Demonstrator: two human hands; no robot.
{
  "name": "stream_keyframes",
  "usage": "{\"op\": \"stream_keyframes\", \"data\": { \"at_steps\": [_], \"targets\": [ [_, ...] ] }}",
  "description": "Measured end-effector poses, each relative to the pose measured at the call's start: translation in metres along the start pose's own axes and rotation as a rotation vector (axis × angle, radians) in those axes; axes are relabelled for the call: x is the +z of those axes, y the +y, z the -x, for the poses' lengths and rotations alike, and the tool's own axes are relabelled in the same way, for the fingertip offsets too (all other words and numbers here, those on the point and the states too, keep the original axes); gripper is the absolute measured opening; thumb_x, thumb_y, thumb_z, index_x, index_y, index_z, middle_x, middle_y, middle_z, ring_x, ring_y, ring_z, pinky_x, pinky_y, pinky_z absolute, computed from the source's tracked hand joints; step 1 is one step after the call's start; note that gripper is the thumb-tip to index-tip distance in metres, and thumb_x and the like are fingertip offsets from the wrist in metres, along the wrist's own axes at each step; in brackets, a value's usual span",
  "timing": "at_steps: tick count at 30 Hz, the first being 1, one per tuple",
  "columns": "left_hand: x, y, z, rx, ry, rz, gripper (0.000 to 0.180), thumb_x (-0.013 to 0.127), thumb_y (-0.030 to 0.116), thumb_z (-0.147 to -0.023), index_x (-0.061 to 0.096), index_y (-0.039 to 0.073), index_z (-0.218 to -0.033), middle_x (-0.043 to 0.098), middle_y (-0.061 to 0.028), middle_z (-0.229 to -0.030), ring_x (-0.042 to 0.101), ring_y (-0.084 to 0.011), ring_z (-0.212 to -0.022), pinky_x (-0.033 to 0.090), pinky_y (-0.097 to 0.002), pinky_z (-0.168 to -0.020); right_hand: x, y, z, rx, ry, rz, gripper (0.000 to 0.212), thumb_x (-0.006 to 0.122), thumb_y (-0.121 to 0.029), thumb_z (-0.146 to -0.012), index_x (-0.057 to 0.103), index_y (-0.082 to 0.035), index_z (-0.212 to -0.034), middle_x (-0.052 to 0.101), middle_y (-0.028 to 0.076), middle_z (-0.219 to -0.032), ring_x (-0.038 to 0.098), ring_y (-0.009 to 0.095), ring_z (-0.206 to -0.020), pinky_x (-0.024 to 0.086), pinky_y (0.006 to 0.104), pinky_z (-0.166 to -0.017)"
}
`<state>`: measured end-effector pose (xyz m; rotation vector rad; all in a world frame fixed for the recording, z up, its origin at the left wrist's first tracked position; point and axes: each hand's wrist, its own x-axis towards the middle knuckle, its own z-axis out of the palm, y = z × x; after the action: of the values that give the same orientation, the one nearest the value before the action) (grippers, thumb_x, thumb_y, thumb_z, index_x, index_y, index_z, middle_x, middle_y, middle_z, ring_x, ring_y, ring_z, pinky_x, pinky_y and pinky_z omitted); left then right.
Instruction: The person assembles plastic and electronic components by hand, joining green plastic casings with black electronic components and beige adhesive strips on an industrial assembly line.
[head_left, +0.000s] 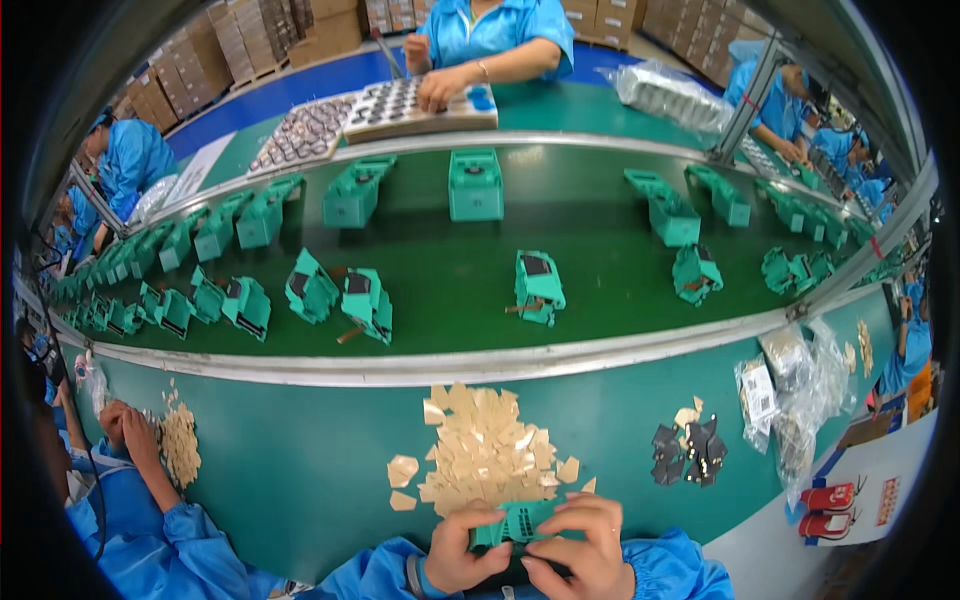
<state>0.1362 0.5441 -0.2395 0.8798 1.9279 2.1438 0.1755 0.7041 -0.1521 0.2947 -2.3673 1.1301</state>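
Note:
My left hand (462, 550) and my right hand (588, 548) hold a green plastic housing (517, 522) between them, close to the near edge of the bench. Slotted openings show in its upper face. The left fingers are closed on its left end, and the right fingers and thumb grip its right side. Its underside is hidden. Just beyond it lies a heap of flat tan pieces (485, 450) with angular outlines, a few of them loose at the edges. Farther right is a small pile of flat black pieces (688, 452) with a few tan ones.
A green conveyor (430, 290) with a metal rail (400, 370) crosses ahead, carrying several green housings (538, 287). Clear plastic bags (800, 390) lie at the right. A co-worker's hands (130, 430) are at the left beside another tan pile (180, 445). Another person (490, 50) works across the conveyor.

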Motion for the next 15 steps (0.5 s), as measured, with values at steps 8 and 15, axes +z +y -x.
{"op": "stream_keyframes", "data": {
  "at_steps": [8,15],
  "targets": [
    [-0.010,0.009,-0.025,0.055,-0.018,-0.185,0.044,0.072,0.014,-0.071,0.053,0.002,-0.109,0.053,-0.0161,-0.093,0.055,-0.0278,-0.075,0.045,-0.0320,-0.064,0.006,0.017,-0.017,0.403,-0.128,-0.376,0.027,0.073,-0.002,-0.068,0.056,-0.007,-0.089,0.059,0.006,-0.085,0.051,0.022,-0.078,0.042,0.0315,-0.067],
    [-0.009,-0.001,-0.026,0.126,0.023,-0.277,0.040,0.070,0.021,-0.073,0.052,0.006,-0.106,0.054,-0.0124,-0.093,0.049,-0.0244,-0.078,0.037,-0.0342,-0.067,0.007,0.024,-0.024,0.319,-0.139,-0.279,0.024,0.074,-0.002,-0.066,0.058,-0.006,-0.084,0.058,0.004,-0.074,0.050,0.020,-0.068,0.039,0.0297,-0.058]
  ]
}}
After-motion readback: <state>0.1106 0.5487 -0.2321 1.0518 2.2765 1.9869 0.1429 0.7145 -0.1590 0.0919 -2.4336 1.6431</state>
